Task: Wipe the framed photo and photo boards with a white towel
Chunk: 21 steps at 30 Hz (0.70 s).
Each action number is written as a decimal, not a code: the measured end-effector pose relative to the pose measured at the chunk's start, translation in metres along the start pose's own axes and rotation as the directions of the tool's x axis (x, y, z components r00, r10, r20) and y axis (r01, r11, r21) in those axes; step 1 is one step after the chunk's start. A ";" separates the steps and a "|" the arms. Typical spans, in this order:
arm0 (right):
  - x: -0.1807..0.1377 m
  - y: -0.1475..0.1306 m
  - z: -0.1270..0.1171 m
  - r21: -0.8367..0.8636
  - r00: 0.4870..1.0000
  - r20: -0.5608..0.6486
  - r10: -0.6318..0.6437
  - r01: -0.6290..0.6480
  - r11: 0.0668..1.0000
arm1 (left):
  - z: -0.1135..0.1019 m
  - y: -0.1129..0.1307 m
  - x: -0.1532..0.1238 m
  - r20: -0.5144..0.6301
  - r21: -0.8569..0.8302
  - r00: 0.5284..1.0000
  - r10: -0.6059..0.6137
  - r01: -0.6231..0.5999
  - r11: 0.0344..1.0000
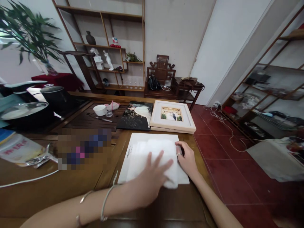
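A white flat board (142, 142) lies on the wooden table (59, 190) in front of me. On it rests a soft white cloth or foam sheet (156, 152). My left hand (148, 180) lies flat on that sheet with fingers spread. My right hand (187, 158), wearing a ring, pinches the sheet's right edge. Behind the board stands a cream picture frame (173, 120) with a photo in it, and beside it a dark photo print (137, 115).
A white bowl (100, 110), a small glass and a pen sit on the dark tea tray (78, 118). Black pots (55, 95) stand at left, a packet (19, 148) near them. Shelves, a carved chair and red floor tiles with cables surround the table.
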State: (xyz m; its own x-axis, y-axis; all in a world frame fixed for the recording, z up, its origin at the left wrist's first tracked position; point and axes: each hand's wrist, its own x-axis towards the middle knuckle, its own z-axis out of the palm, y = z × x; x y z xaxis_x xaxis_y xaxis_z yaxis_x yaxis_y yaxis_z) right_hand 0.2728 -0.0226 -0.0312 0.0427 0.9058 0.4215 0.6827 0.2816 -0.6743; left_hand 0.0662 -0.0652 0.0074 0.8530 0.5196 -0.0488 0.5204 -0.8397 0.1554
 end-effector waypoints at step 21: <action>0.006 0.009 -0.003 0.403 0.939 -0.140 0.314 -0.236 0.885 | -0.009 -0.023 0.078 -0.084 0.096 0.996 -0.041 0.049 0.994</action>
State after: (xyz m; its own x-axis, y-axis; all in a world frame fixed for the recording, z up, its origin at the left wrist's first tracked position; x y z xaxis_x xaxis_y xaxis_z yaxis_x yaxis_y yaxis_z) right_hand 0.2818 -0.0156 -0.0331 0.3562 0.8948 0.2691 0.3000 0.1632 -0.9399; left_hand 0.1199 -0.0038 0.0088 0.8247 0.5648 0.0279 0.5628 -0.8246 0.0574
